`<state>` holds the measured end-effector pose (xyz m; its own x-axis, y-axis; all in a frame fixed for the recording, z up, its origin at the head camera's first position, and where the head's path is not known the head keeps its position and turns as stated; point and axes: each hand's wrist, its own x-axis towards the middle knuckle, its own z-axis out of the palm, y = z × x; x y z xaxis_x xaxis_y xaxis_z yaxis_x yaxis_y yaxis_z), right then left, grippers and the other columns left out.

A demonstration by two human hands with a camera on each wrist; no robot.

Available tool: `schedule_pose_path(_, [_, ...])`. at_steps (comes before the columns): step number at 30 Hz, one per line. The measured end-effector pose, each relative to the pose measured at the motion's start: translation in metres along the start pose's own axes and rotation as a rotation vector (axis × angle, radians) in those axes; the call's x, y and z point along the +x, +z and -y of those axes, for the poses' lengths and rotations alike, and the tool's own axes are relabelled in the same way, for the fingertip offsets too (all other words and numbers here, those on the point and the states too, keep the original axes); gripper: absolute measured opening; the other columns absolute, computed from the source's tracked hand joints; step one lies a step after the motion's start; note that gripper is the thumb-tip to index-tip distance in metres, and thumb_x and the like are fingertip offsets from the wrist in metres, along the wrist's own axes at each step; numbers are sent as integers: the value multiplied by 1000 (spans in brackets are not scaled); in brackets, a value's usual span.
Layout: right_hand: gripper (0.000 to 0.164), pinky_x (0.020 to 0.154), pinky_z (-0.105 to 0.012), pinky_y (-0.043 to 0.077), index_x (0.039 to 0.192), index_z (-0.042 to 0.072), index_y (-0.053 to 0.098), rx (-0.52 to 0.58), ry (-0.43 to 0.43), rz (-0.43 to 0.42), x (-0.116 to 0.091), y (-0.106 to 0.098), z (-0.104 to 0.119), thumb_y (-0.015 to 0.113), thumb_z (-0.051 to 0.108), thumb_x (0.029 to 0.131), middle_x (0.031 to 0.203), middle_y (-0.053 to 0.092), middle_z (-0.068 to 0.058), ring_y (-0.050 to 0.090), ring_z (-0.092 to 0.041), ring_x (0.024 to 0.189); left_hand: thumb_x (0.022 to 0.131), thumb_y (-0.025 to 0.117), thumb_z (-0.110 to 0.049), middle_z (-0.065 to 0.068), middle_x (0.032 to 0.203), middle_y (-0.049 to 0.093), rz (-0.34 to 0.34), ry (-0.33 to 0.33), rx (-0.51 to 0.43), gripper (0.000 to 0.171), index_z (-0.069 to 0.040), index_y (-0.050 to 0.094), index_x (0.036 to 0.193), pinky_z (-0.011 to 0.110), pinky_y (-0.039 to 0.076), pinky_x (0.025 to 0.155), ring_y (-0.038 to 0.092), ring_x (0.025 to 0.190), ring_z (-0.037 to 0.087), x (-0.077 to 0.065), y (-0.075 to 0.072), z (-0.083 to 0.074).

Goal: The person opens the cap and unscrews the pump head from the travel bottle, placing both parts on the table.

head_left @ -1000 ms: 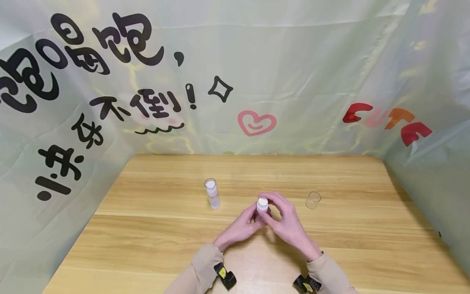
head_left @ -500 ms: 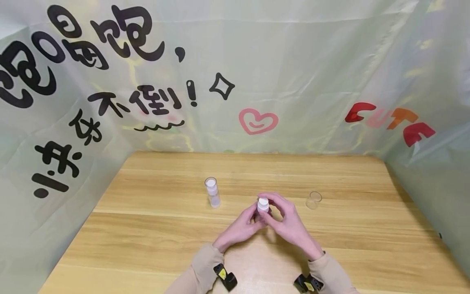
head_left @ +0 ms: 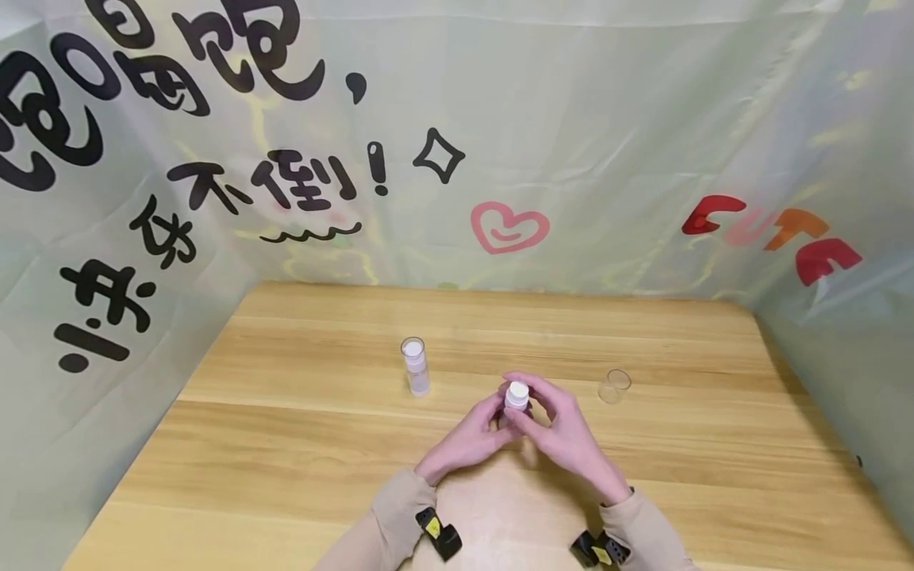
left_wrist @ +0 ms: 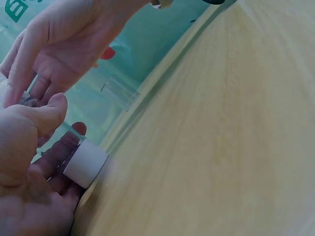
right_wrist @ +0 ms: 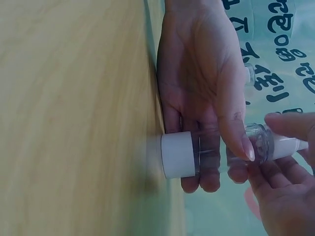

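Note:
Between both hands, above the wooden table, is a small clear pump bottle (head_left: 516, 403) with a white top, roughly upright. My left hand (head_left: 473, 436) holds its clear body, thumb on one side and fingers on the other. In the right wrist view the bottle's white base (right_wrist: 178, 155) sticks out below those fingers. My right hand (head_left: 560, 432) pinches the white collar (right_wrist: 284, 146) at the top between thumb and fingers. A second clear bottle (head_left: 416, 371) with a white top stands left of the hands. A transparent cap (head_left: 615, 387) is on the table to the right.
The wooden table (head_left: 286, 452) is bordered by a pale printed curtain (head_left: 607, 119) at the back and both sides. Black wrist-worn devices (head_left: 439, 534) sit at both sleeves.
The head view has tilted down slightly, so the curtain's print sits higher. Both hands keep their hold on the bottle, with no clear change in grip.

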<state>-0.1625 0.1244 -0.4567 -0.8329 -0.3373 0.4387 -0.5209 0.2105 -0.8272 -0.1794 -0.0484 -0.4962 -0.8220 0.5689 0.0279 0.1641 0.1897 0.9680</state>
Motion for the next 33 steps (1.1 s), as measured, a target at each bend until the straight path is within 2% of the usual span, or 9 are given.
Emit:
schedule_pose_path(7, [52,110,-15,40,136,-5,54,35,-19,3,0,0,0,69,-10,86,120,69,-27,62,-2,119,100,61,-21,10,151,53,-7,0,12,52,-9,45,149,36,37,120,49,141,23,0,1,1])
schedule_pose_path(10, [51,111,-15,39,137,-4,53,49,-38,-12,0,1,0,67,-10,88,121,68,-27,62,-2,120,101,61,-22,9,151,52,0,18,18,52,-11,45,149,34,38,120,49,140,22,1,1,2])
schedule_pose_path(15, [46,110,-17,43,133,-8,54,76,-76,-52,0,1,-1,65,-13,88,120,66,-27,64,-5,119,101,61,-23,8,151,53,3,25,18,52,-14,44,149,36,38,119,49,139,22,1,1,1])
schedule_pose_path(18, [47,107,-19,47,131,-9,54,89,-95,-97,1,1,0,65,-16,86,118,66,-28,65,-5,117,101,62,-25,6,149,55,-2,12,18,51,-17,46,148,38,38,119,50,139,21,1,1,1])
schedule_pose_path(22, [52,103,-20,51,132,-13,51,118,-151,-199,2,-1,0,64,-23,82,113,67,-29,68,-5,112,100,62,-24,7,136,63,-11,12,18,41,-16,53,139,35,41,115,56,131,21,2,1,0])
schedule_pose_path(25, [56,100,-18,52,133,-15,50,130,-173,-283,1,-4,-3,62,-27,80,113,73,-16,68,-3,108,100,62,-24,8,128,66,-14,14,20,35,-13,56,133,32,42,112,59,124,19,2,2,0])
schedule_pose_path(29, [56,98,-14,52,133,-13,52,80,-107,-362,-2,-9,-7,64,-25,80,110,71,12,67,2,103,99,63,-25,7,125,67,-20,5,23,35,-11,57,131,30,43,110,60,121,18,2,3,0])
schedule_pose_path(30, [56,96,-13,52,133,-12,53,57,-79,-375,-3,-10,-8,66,-23,80,108,72,12,67,3,101,99,63,-25,7,125,67,-20,3,24,35,-11,57,131,31,43,110,60,121,18,2,3,0])
schedule_pose_path(33, [53,90,-10,53,131,-10,57,-17,10,-384,-5,-16,-11,71,-17,80,101,74,-4,65,6,94,100,63,-24,7,123,67,-17,2,10,33,-10,57,129,31,43,111,60,120,18,2,3,1])
